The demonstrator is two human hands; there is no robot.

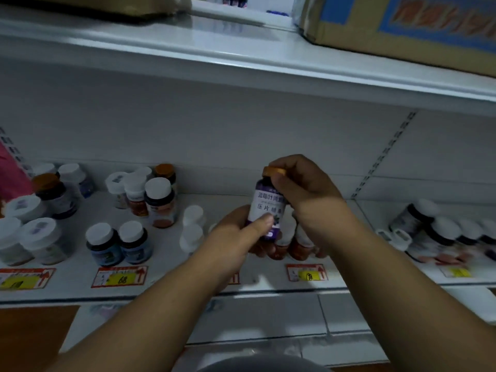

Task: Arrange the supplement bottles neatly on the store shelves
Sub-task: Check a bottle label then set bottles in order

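Both hands grip one purple-labelled bottle (pixel 265 208) at frame centre, above the shelf (pixel 241 280): left hand (pixel 239 232) wraps the lower body, right hand (pixel 300 186) pinches the orange cap (pixel 269 171) (bottle upright, slightly tilted). Other white-capped bottles (pixel 158 202) stand scattered lower left and lower right behind yellow price tags (pixel 120 276)

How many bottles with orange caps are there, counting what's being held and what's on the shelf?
Held between the left hand and right hand: 1, the purple-label bottle
Standing on the shelf: 2, the far-left bottle and the back-row bottle
Total: 3
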